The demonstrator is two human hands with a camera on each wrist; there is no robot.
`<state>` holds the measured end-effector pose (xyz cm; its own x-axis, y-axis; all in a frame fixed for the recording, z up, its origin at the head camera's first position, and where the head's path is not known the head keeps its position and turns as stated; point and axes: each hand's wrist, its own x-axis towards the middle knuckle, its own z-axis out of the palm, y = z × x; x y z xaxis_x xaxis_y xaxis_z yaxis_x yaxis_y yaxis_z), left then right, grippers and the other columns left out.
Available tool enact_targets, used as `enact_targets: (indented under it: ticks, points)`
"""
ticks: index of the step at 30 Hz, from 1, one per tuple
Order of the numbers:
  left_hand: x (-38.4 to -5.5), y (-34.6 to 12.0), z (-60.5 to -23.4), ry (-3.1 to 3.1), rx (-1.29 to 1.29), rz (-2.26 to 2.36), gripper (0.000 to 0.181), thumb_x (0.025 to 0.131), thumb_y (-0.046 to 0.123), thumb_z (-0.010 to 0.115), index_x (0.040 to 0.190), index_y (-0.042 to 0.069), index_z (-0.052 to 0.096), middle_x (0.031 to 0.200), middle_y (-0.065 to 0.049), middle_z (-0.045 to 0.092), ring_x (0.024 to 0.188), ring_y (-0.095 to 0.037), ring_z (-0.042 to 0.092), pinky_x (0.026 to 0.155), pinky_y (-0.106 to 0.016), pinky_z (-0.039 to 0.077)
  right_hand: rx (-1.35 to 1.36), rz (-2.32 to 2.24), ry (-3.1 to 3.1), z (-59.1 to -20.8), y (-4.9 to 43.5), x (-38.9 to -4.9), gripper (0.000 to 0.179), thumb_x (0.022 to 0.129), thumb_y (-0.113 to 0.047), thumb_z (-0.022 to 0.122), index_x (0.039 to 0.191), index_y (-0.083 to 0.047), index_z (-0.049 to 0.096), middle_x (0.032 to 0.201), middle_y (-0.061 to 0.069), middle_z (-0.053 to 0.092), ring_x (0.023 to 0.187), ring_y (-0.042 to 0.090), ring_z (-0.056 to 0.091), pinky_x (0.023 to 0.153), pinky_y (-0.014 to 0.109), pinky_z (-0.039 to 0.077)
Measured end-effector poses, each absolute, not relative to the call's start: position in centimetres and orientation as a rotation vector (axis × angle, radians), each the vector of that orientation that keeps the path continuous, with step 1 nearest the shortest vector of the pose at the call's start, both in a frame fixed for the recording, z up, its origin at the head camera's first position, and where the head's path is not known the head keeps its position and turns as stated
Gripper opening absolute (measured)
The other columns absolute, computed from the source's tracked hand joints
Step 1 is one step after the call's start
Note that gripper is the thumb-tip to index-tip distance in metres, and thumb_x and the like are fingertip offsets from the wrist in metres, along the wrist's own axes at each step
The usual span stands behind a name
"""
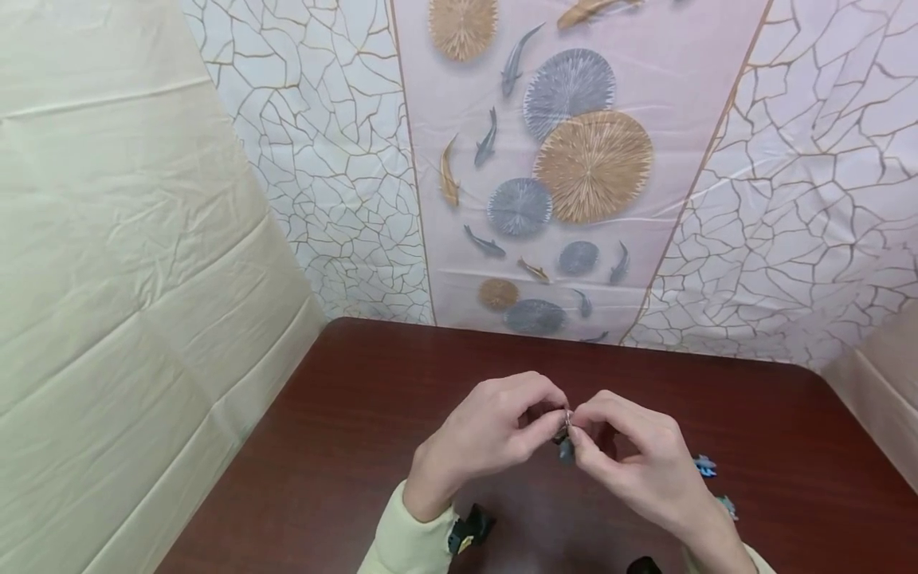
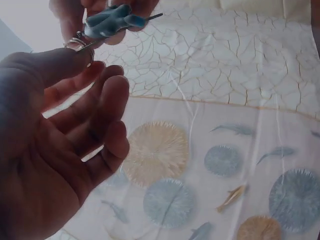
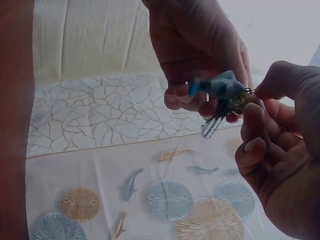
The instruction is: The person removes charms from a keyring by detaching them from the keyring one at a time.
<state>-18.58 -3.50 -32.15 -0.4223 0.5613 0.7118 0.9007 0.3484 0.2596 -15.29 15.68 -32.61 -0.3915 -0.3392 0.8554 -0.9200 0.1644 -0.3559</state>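
Observation:
Both hands meet above the dark red-brown table (image 1: pixel 344 414), fingertips close together. Between thumb and fingers my left hand (image 1: pixel 495 426) pinches a small metal ring (image 2: pixel 76 43). From the other side, my right hand (image 1: pixel 638 454) also pinches at the ring, with its thumb and index finger. A small blue-grey figure (image 3: pixel 222 88), like a keychain charm, hangs from the ring. Beside the figure in the right wrist view is a dark piece with a flat metallic end (image 3: pixel 212 124); its kind is unclear. Fingers partly cover the ring.
Beyond the right hand, a small blue piece (image 1: pixel 706 465) lies on the table. A small greenish piece (image 1: pixel 727 506) is partly hidden by the right wrist. Patterned cloth (image 1: pixel 358 159) hangs behind the table, and cream cloth (image 1: pixel 143 319) at the left.

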Motion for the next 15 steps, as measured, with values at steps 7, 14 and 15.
enact_targets:
  ticks: [7,14,15]
  points:
    - [-18.6,-3.8,-32.2,-2.032,-1.281,-0.832,0.013,0.084,0.007,0.064,0.079,0.019,0.064,0.071,0.014,0.060,0.062,0.002,0.050,0.063,-0.007,0.039,1.212,1.250,-1.849,-32.2,15.4,-15.1,0.026,0.074,0.017,0.066,0.085,-0.007,0.063,0.077,-0.004,0.057,0.066,-0.002,0.049,0.050,0.010,0.038]
    - [-18.6,-4.1,-32.2,-2.113,-1.230,-1.001,0.018,0.083,0.005,0.062,0.072,0.018,0.057,0.058,0.013,0.054,0.053,0.008,0.038,0.051,-0.005,0.032,1.215,1.258,-1.863,-31.8,14.7,-14.9,0.027,0.074,0.017,0.066,0.086,-0.007,0.063,0.076,-0.005,0.056,0.065,-0.001,0.048,0.049,0.010,0.037]
    - [-18.5,-4.2,-32.2,-2.128,-1.223,-1.024,0.018,0.082,0.005,0.061,0.071,0.018,0.056,0.057,0.012,0.053,0.052,0.009,0.037,0.050,-0.005,0.032,1.211,1.253,-1.867,-31.8,14.6,-15.0,0.027,0.075,0.017,0.066,0.086,-0.008,0.063,0.076,-0.005,0.056,0.065,-0.001,0.048,0.049,0.011,0.037]
